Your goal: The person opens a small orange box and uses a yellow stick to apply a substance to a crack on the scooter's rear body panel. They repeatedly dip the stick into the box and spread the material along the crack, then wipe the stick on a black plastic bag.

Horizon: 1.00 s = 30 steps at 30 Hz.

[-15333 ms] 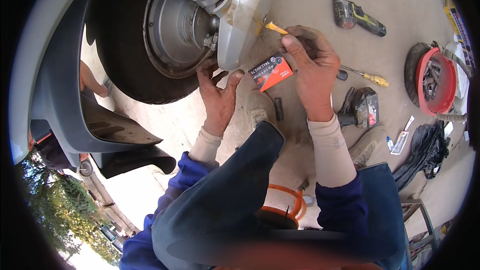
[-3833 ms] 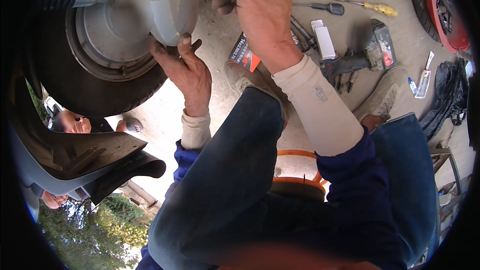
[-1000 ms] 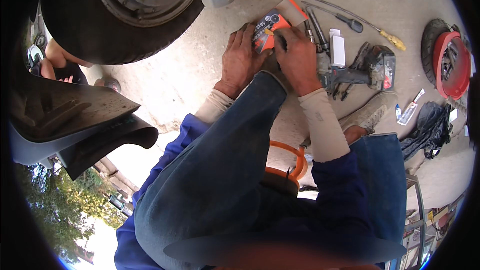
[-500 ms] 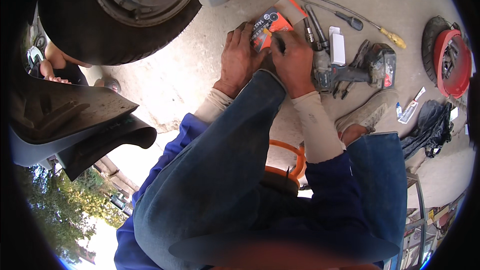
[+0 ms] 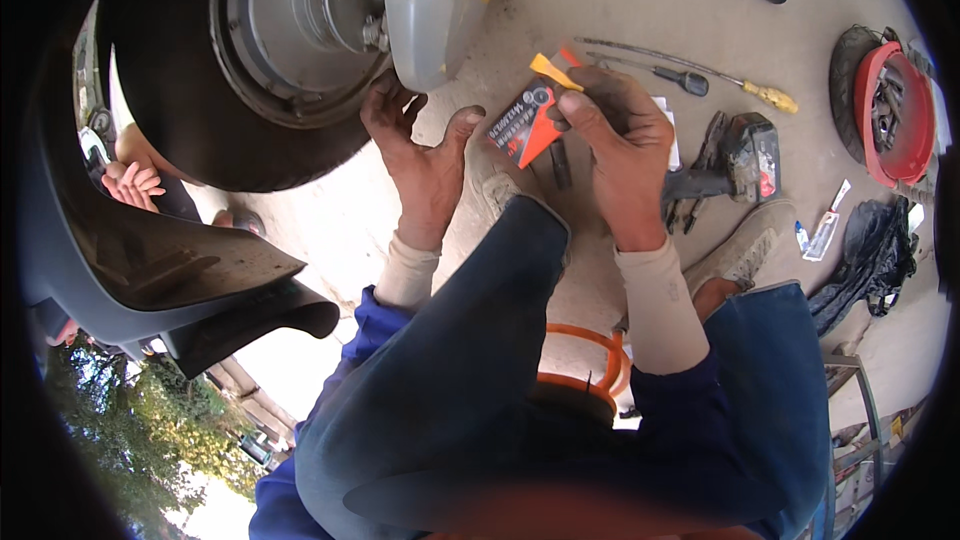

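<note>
Between the thumb and fingers of my right hand (image 5: 628,155) is a small flat yellow strip (image 5: 553,71). Its far end sticks out to the left, while the pinched end is hidden. Behind that hand lies a black and orange printed box (image 5: 520,128), partly covered by my fingers. My left hand (image 5: 420,170) is raised with thumb and fingers spread, nothing in it. Its fingertips are close to the black tyre (image 5: 165,125) of a wheel with a grey metal hub (image 5: 295,25); whether they touch it I cannot tell.
Right of my right hand lie a cordless power tool (image 5: 745,165), a dark-handled screwdriver (image 5: 692,83) and a yellow-handled one (image 5: 770,97). A red bowl of metal parts (image 5: 905,120) sits far right, near a black plastic bag (image 5: 870,260). Another person's hand (image 5: 132,185) shows at left.
Both hands have come away from the printed box. My left hand has moved left to the tyre and spread its fingers; my right has pulled back, holding the yellow strip. The view has shifted.
</note>
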Available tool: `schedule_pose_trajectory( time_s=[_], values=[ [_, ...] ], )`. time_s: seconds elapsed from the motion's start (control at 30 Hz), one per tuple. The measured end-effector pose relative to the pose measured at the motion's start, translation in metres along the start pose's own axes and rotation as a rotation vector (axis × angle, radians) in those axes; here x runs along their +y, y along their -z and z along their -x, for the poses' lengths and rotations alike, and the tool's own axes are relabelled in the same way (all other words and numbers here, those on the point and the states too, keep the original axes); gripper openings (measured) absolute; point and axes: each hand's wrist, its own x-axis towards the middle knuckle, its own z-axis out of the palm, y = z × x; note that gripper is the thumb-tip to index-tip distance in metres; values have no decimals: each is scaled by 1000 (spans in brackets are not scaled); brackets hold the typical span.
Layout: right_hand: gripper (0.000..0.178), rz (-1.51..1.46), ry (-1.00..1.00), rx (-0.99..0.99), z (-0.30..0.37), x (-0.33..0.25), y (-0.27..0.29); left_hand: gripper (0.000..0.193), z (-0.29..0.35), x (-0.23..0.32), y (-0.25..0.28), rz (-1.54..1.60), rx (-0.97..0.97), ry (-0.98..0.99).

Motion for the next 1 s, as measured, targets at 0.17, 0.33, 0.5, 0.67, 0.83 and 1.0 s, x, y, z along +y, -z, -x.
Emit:
schedule_pose_trajectory(
  time_s=[0.17, 0.33, 0.5, 0.67, 0.83, 1.0],
  values=[
    [21, 12, 70, -7, -26, -35, -2, 87, -21, 20, -2, 2, 11, -12],
    [17, 81, 175, -18, -45, -38, -14, 72, -26, 16, -1, 12, -15, -13],
    [14, 181, 214, -68, -55, -47, -29, 62, -25, 11, -2, -64, -2, -86],
    [18, 312, 267, -97, -64, -44, -33, 62, -24, 14, -6, -30, 5, -93],
    [18, 405, 328, -114, -70, -45, -35, 63, -23, 9, -3, -88, 0, -89],
    [15, 462, 389, -101, -73, -51, -40, 64, -23, 10, -4, -57, -2, -92]
  ],
)
